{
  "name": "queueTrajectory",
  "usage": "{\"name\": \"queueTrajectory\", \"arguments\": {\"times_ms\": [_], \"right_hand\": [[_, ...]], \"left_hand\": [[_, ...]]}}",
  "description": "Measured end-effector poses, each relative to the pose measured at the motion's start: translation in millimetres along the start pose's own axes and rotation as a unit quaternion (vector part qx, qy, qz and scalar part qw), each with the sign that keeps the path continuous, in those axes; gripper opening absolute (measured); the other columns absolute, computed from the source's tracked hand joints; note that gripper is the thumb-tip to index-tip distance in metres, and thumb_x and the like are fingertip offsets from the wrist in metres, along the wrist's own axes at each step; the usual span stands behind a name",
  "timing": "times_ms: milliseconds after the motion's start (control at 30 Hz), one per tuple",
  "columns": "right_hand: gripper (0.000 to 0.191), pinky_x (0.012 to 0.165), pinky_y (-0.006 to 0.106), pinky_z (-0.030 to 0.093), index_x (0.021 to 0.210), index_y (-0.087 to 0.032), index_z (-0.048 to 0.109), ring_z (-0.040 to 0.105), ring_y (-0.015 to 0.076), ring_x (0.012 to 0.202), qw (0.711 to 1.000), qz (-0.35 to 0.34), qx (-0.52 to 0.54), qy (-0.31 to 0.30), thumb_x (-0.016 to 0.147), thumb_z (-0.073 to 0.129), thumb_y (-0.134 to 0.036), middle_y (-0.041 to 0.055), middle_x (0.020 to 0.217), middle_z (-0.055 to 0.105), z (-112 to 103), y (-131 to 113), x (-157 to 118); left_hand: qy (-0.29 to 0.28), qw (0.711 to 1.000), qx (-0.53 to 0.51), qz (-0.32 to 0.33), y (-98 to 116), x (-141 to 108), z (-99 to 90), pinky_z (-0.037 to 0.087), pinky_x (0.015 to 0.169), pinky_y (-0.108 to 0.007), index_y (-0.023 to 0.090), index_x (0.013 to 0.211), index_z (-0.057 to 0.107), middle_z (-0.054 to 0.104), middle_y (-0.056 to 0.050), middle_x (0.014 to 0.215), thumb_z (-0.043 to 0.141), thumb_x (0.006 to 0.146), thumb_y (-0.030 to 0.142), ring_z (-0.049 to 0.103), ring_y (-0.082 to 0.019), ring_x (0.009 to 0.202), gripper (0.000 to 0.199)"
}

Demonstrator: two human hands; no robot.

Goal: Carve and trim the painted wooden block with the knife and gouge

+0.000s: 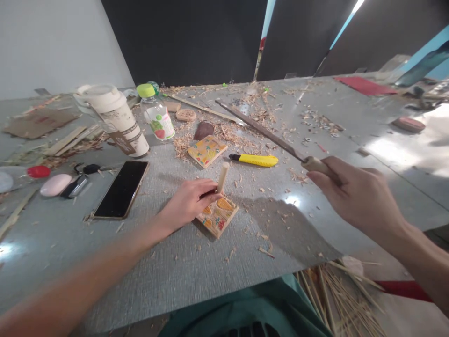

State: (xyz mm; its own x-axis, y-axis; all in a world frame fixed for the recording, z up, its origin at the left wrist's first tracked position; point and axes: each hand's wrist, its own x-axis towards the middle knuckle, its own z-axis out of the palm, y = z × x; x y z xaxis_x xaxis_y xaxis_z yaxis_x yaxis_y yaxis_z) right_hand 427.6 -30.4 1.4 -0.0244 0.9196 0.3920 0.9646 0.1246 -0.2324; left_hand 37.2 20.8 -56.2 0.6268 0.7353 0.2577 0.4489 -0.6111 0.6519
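My left hand is closed around the lower part of a short wooden dowel, which stands nearly upright. Under that hand lies a carved wooden block with painted orange and red shapes; whether the dowel is fixed in it, I cannot tell. My right hand grips the pale handle of a long metal file, raised over the table and pointing away to the left. Beyond the dowel are a second painted wooden block and a yellow utility knife.
A tall lidded cup and a plastic bottle stand at the back left. A phone lies left of my left hand. Wood shavings litter the grey table. Thin sticks lie below the table edge at right.
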Motion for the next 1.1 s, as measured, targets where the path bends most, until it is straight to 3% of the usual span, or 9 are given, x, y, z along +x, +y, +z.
{"name": "queueTrajectory", "arguments": {"times_ms": [100, 233, 333, 467, 600, 733, 900, 1000, 1100], "right_hand": [[0.035, 0.065, 0.033, 0.052, 0.097, -0.025, 0.070, 0.059, 0.0171, 0.064, 0.996, 0.063, -0.047, -0.037, 0.113, 0.068, -0.056, -0.0006, 0.075, 0.065, 16.5, 26.1, 21.0], [0.045, 0.103, 0.051, 0.068, 0.148, -0.022, 0.073, 0.077, 0.0291, 0.125, 0.982, 0.123, -0.082, -0.116, 0.111, 0.080, -0.048, 0.0124, 0.147, 0.075, 41.0, 60.4, 52.6], [0.044, 0.107, 0.052, 0.067, 0.149, -0.024, 0.073, 0.076, 0.0294, 0.128, 0.978, 0.115, -0.090, -0.149, 0.112, 0.079, -0.047, 0.0131, 0.152, 0.073, 57.5, 74.7, 63.6], [0.042, 0.106, 0.051, 0.068, 0.148, -0.025, 0.074, 0.076, 0.0278, 0.126, 0.985, 0.062, -0.103, -0.127, 0.112, 0.079, -0.047, 0.0122, 0.152, 0.073, 63.3, 73.1, 70.1], [0.040, 0.120, 0.068, 0.053, 0.137, -0.015, 0.076, 0.068, 0.0435, 0.142, 0.994, -0.041, -0.103, -0.019, 0.113, 0.072, -0.047, 0.0241, 0.140, 0.076, 36.1, 24.6, 72.7], [0.033, 0.115, 0.058, 0.053, 0.144, -0.028, 0.071, 0.071, 0.0355, 0.134, 0.962, -0.254, -0.048, 0.091, 0.119, 0.060, -0.047, 0.0135, 0.140, 0.077, -9.0, -76.8, 62.8], [0.036, 0.110, 0.051, 0.050, 0.118, -0.021, 0.084, 0.065, 0.0319, 0.130, 0.794, -0.596, -0.120, 0.003, 0.114, 0.050, -0.010, 0.0090, 0.128, 0.079, -25.4, -172.3, 69.4], [0.042, 0.096, 0.049, 0.044, 0.073, -0.032, 0.075, 0.061, 0.0301, 0.098, 0.811, -0.573, -0.037, -0.111, 0.096, 0.053, -0.004, 0.0033, 0.079, 0.065, -9.5, -179.5, 86.2], [0.038, 0.075, 0.043, 0.030, 0.063, -0.027, 0.066, 0.036, 0.0203, 0.064, 0.798, -0.569, -0.057, -0.187, 0.084, 0.061, 0.004, -0.0008, 0.063, 0.053, 8.9, -166.9, 99.1]], "left_hand": [[-0.022, 1.000, 0.014, -0.010, 1.5, 3.5, -6.0, 0.056, 0.080, -0.033, 0.021, 0.092, 0.077, 0.077, -0.004, 0.092, 0.061, 0.119, 0.039, 0.074, -0.021, 0.087, 0.035], [-0.060, 0.996, 0.056, -0.036, 5.8, 5.8, -27.3, 0.059, 0.088, -0.037, 0.021, 0.109, 0.082, 0.079, -0.006, 0.106, 0.077, 0.108, 0.041, 0.075, -0.024, 0.094, 0.020], [-0.049, 0.990, 0.107, -0.075, 12.0, -3.2, -38.1, 0.060, 0.105, -0.054, 0.017, 0.144, 0.076, 0.073, -0.017, 0.138, 0.085, 0.101, 0.057, 0.074, -0.037, 0.116, 0.060], [-0.052, 0.967, 0.205, -0.141, 20.8, -23.6, -29.0, 0.054, 0.116, -0.072, 0.011, 0.168, 0.058, 0.065, -0.026, 0.152, 0.061, 0.104, 0.088, 0.065, -0.051, 0.136, 0.100], [-0.066, 0.955, 0.247, -0.150, 19.4, -33.4, -11.9, 0.052, 0.117, -0.069, 0.006, 0.173, 0.051, 0.066, -0.028, 0.152, 0.042, 0.106, 0.098, 0.063, -0.050, 0.138, 0.114], [-0.052, 0.959, 0.245, -0.135, 12.7, -34.3, -4.7, 0.051, 0.119, -0.068, 0.006, 0.168, 0.057, 0.066, -0.028, 0.152, 0.033, 0.104, 0.102, 0.062, -0.049, 0.139, 0.118], [-0.030, 0.961, 0.242, -0.130, 12.5, -38.5, -2.1, 0.051, 0.121, -0.068, 0.011, 0.167, 0.058, 0.066, -0.024, 0.152, 0.034, 0.103, 0.104, 0.063, -0.046, 0.139, 0.115], [-0.024, 0.961, 0.245, -0.127, 10.8, -40.3, 0.1, 0.051, 0.120, -0.070, 0.011, 0.168, 0.058, 0.066, -0.024, 0.151, 0.038, 0.102, 0.104, 0.063, -0.048, 0.139, 0.115], [-0.028, 0.962, 0.242, -0.121, 6.5, -40.6, 1.0, 0.053, 0.116, -0.068, 0.006, 0.166, 0.058, 0.066, -0.026, 0.150, 0.041, 0.101, 0.104, 0.063, -0.048, 0.136, 0.120]]}}
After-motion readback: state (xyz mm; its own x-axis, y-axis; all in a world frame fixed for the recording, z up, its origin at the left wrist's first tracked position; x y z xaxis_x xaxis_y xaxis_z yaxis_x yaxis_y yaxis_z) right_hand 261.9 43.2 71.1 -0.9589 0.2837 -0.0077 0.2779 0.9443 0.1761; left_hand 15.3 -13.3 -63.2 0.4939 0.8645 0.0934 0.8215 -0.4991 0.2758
